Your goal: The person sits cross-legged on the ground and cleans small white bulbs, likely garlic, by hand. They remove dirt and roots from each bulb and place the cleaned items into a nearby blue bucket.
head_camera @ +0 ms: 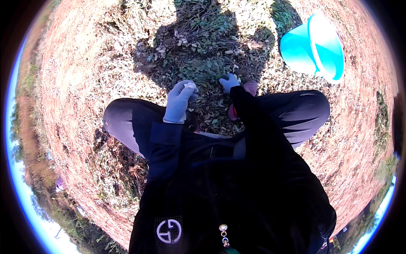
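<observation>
My left hand [178, 100], in a pale knit glove, is raised above the ground in front of my left knee. Its fingers are curled around a small whitish object [190, 85], which looks like a peanut pod but is partly hidden. Further right, my gloved right hand [229, 83] reaches down to the dried peanut plants [203, 68] just beyond my shoe. Its fingertips are among the stems and leaves, and I cannot make out whether they grip anything. Loose peanut pods [160, 50] lie in the shade ahead, with more pods [229, 51] to the right.
A turquoise plastic bucket [295, 47] is at the upper right, beyond my right knee [312, 103]. Dry leaf litter [117, 73] covers the ground around my folded legs. Uprooted plants [123, 165] lie beside my left hip. Bushes [79, 222] line the field's edge.
</observation>
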The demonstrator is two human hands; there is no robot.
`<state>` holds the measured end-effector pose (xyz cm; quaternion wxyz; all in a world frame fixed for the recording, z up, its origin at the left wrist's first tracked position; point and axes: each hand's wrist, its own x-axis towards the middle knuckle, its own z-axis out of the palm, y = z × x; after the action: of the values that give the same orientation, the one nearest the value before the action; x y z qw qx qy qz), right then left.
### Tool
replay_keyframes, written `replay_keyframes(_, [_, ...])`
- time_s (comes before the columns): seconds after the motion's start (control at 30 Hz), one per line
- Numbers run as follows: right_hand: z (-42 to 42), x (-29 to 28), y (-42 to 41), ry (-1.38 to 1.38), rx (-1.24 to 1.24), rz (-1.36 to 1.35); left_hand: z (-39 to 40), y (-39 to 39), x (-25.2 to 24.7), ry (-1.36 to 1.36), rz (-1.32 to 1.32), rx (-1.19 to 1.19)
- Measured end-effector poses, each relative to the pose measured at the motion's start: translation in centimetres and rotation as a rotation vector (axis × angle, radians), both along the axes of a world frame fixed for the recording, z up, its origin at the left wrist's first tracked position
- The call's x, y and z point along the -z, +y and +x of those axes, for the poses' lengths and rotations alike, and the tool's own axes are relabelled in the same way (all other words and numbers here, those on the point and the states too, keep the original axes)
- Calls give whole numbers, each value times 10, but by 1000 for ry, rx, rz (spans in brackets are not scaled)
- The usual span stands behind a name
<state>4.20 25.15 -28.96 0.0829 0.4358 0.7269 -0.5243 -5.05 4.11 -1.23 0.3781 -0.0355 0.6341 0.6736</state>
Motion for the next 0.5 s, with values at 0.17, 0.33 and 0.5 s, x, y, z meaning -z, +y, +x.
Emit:
replay_keyframes(0.17, [12,-43,-10,-90,149,154,1,-9,4,-12,-27,-33])
replay_keyframes(0.33, [6,-77,0,177,545,406,-1,-9,8,-10,15,-79])
replay_keyframes(0.5, [-4,-145,18,462,428,533,2,-5,1,53,31,-122])
